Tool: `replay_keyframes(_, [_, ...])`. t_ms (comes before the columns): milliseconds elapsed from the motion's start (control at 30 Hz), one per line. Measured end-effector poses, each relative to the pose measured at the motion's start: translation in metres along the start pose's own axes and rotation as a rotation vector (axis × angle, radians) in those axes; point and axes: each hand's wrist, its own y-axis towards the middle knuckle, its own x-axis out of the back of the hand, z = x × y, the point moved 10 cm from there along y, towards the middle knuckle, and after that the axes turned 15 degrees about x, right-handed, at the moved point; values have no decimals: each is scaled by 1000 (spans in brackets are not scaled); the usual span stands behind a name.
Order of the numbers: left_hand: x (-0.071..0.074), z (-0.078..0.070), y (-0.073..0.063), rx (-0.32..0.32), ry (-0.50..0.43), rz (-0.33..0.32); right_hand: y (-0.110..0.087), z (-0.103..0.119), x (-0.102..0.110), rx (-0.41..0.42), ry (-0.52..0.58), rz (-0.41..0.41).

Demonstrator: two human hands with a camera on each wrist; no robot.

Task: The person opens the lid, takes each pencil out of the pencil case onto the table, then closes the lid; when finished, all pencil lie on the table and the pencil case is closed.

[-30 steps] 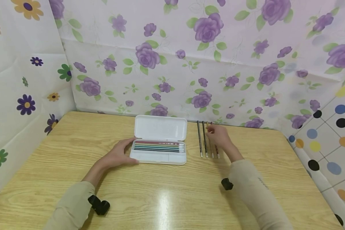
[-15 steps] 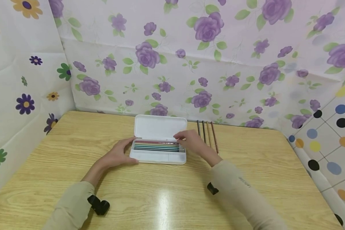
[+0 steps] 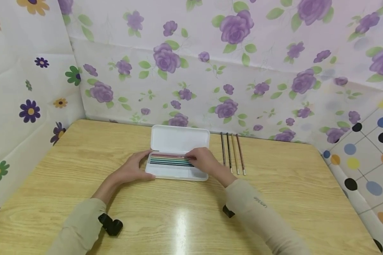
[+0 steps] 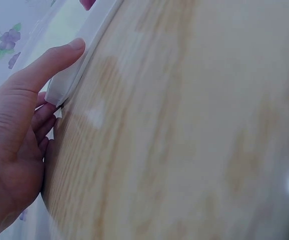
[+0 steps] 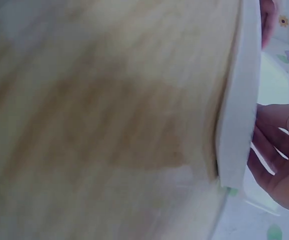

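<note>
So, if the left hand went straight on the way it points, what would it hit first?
Probably the left end of the white pencil case; the left hand grips it there, though any gap to the palm is hard to judge.

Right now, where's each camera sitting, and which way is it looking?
Head: on the person's head, looking forward and down at the table, open white case and pencils; the left hand, right hand and sleeves show.
Left wrist: on that wrist, looking along the left hand, close up, at the case and table.
Right wrist: on that wrist, facing the case's outer side and blurry table, with the right hand at the picture's right edge.
Shared: head and left wrist views both show the left hand holding the case.
</note>
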Motion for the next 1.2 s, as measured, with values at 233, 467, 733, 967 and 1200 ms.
replay_keyframes(233, [1, 1, 0, 5, 15, 3, 4, 2, -6, -29, -61, 15])
replay_keyframes(467, [0, 1, 0, 8, 6, 6, 7, 6, -9, -10, -147, 53])
replay_keyframes(733, [-1, -1, 1, -8, -11, 18, 6, 3, -13, -61, -110, 81])
replay_keyframes(967, [-1, 0, 1, -9, 0, 8, 6, -1, -4, -93, 19, 26])
replay_keyframes(1200, [0, -1, 0, -23, 3, 1, 4, -9, 15, -130, 125, -25])
